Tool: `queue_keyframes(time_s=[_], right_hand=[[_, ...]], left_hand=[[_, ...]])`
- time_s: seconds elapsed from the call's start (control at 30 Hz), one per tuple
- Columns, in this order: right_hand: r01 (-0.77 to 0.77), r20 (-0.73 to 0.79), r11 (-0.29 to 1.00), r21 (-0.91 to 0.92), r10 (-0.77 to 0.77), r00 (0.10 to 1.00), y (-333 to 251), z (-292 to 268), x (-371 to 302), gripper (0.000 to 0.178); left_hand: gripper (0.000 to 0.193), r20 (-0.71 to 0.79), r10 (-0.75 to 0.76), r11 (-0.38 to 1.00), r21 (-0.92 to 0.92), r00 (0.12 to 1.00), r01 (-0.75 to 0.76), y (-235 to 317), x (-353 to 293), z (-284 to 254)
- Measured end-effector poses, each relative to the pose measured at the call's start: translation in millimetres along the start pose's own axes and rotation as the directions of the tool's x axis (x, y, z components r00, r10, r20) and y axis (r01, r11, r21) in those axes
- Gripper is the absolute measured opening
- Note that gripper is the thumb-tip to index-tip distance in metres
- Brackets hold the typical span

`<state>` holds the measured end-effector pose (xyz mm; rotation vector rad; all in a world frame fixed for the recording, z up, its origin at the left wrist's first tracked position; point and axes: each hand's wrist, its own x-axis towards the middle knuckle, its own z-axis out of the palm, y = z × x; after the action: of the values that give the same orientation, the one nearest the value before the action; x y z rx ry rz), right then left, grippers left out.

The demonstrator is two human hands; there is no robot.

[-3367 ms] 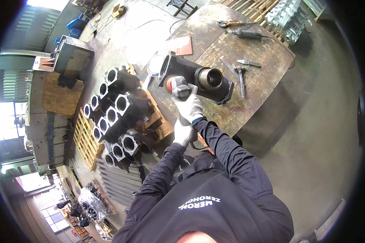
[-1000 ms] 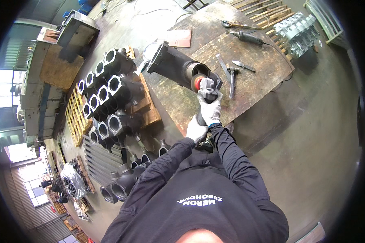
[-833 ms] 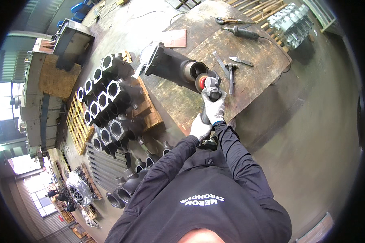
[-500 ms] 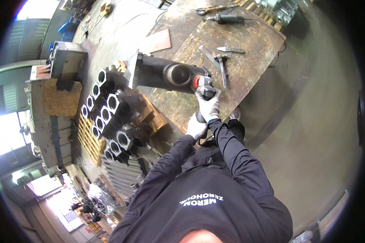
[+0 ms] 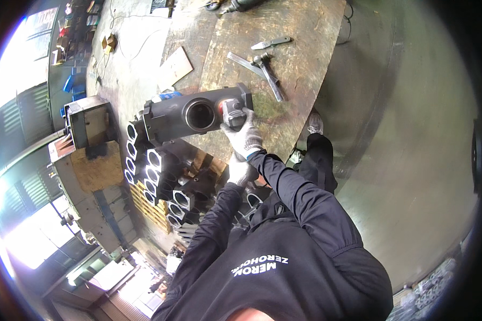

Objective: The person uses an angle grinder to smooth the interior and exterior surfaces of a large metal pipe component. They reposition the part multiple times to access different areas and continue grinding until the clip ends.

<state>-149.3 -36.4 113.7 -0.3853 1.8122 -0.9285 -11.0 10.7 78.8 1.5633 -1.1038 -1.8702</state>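
A dark metal tubular casting (image 5: 168,116) with a raised round port (image 5: 200,114) and an end flange lies on the worktable (image 5: 219,69). My gloved right hand (image 5: 245,136) is closed around the front of an angle grinder (image 5: 232,113). The grinder's red disc (image 5: 221,107) is against or very close to the casting, between the port and the right end flange; contact cannot be made out. Behind and below it, my gloved left hand (image 5: 241,170) grips the grinder's rear body, mostly hidden by the hands.
On the table beyond the casting lie a hammer (image 5: 268,75), a flat metal strip (image 5: 243,64), a knife-like tool (image 5: 272,43) and a flat board (image 5: 175,67). Several similar castings (image 5: 154,160) stand on a wooden pallet (image 5: 147,200) at the left. A machine (image 5: 91,171) stands farther left.
The view has turned, so the casting, tools and table sit farther left. The grinder stays at about the same spot on the casting, both hands still holding it.
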Motion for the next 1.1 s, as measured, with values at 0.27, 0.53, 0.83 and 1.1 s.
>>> queue_keyframes(time_s=[0.27, 0.53, 0.83, 1.1], right_hand=[[0.125, -0.018, 0.988, 0.094, -0.124, 0.992, 6, -6, -1, 0.090], [0.110, 0.089, 0.994, 0.001, -0.109, 0.990, -32, -10, 41, 0.086], [0.058, 0.139, 0.998, 0.000, -0.057, 0.989, -20, -26, 28, 0.090], [0.171, 0.008, 0.984, 0.043, -0.172, 0.985, -6, -26, 10, 0.088]], left_hand=[[0.051, -0.092, -0.070, 0.983, 0.161, 0.993, 0.085, 7, -8, 4], [0.038, -0.113, -0.013, 0.985, 0.168, 0.994, 0.032, 29, 36, 14], [0.050, -0.141, -0.041, 0.989, -0.147, 0.989, 0.020, 7, 19, 34], [0.053, -0.102, -0.015, 0.998, -0.054, 0.995, 0.009, 13, -8, 38]])
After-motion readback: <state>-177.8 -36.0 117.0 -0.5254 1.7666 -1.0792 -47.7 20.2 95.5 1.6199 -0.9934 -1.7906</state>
